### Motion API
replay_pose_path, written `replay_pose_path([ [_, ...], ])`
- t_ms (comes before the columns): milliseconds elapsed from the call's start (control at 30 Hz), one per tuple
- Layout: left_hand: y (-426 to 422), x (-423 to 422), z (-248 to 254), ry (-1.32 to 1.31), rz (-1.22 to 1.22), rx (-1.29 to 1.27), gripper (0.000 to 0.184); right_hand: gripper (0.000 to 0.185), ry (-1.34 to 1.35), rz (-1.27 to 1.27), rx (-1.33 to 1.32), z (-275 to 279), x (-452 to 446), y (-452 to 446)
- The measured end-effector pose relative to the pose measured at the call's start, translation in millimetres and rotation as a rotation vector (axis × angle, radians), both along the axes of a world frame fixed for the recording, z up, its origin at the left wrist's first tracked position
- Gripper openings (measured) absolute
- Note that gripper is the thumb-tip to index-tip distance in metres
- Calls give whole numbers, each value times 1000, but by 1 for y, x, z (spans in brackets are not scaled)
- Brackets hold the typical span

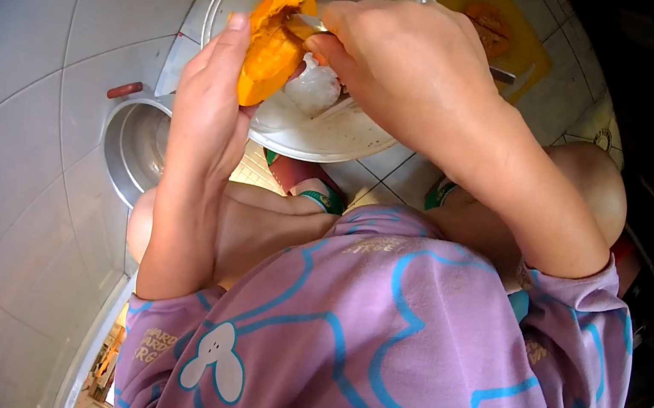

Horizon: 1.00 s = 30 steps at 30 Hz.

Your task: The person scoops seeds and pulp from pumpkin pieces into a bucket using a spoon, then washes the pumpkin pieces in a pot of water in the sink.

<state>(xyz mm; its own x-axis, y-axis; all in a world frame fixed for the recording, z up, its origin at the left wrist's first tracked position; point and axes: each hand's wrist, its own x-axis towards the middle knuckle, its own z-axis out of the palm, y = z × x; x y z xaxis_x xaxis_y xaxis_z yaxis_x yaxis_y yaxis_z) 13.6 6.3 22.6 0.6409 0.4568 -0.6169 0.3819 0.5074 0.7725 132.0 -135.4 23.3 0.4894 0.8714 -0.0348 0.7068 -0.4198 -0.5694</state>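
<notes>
My left hand (216, 90) is wrapped round a wedge of orange pumpkin (271, 65), held up over a large white basin (314, 150). The wedge's hollow inner side faces my right hand (404, 53). That hand is closed, its thumb and fingertips pinching a small shiny metal tool (312, 22) at the pumpkin's inner flesh. Most of the tool is hidden by the fingers, so its kind is unclear. In the basin below, a crumpled clear plastic bag (313, 87) lies among dark scraps.
A yellow cutting board (532, 61) on the tiled floor at upper right holds an orange pumpkin piece (488, 28); a metal blade or handle (502, 75) shows beside my right wrist. A metal pot (130, 141) with a red-brown handle stands at left, by the white tiled wall (16, 100).
</notes>
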Motion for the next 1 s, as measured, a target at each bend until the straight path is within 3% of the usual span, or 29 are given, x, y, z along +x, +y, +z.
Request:
replay_pose_path([
  [133,-4,1,0,31,55,4,44,16,117,27,-37,-2,-5,2],
  [333,1,-2,-3,39,11,4,43,21,45,-51,27,-12,-8,3],
  [433,6,-3,-4,-3,83,-152,42,25,90,-50,37,-12,-7,4],
  [500,12,-5,2,-21,83,-433,40,27,119,-46,8,-8,-6,6],
  [633,16,-10,9,-55,78,-485,44,30,248,-53,3,0,-1,5],
  [700,18,-12,10,-171,-113,-302,53,31,312,-50,3,3,2,5],
  [733,14,-12,12,-171,-114,-300,53,32,376,-46,4,4,4,5],
  [800,0,-11,16,-245,-221,75,63,33,423,-41,-15,6,6,2],
  [900,-5,-16,8,-228,-213,253,67,34,488,-31,-12,2,2,-5],
  [1000,3,-17,12,-84,-188,131,64,35,543,-20,37,4,4,-14],
])
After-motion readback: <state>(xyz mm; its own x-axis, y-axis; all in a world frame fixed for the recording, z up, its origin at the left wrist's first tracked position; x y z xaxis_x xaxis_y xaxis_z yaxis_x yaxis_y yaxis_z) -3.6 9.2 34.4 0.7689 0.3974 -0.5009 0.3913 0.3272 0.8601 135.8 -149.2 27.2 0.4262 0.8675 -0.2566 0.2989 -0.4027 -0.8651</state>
